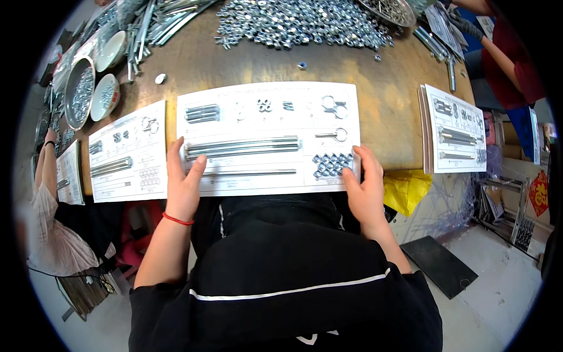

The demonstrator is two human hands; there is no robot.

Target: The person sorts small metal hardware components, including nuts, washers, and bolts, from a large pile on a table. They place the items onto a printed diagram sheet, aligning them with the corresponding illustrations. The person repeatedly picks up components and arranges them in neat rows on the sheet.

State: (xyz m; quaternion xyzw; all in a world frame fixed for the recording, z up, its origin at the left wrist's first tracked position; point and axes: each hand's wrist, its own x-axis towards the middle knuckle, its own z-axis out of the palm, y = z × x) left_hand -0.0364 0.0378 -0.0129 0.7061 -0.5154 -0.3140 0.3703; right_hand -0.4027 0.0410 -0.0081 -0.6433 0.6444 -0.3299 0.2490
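A white printed card (258, 128) with metal hardware laid out on it lies at the table's near edge. My left hand (185, 188) grips its left edge, thumb on top; my right hand (366, 190) holds the right edge in the same way. Long bolts (246, 146) run across the card's middle, with a thin rod (252, 172) below them. Short bolts (202, 112) sit at the upper left, and small nuts (264, 105) beside them. Ring-ended pieces (334, 107) are at the upper right, above a block of nuts (332, 165) near my right thumb. Fingers under the card are hidden.
A large pile of nuts (293, 23) covers the table's far side. Similar cards stand left (141, 132) and right (454, 117). Bowls of small parts (105, 97) and long bolts (143, 35) are at far left. Co-workers' arms show at left (44, 155) and right (498, 56).
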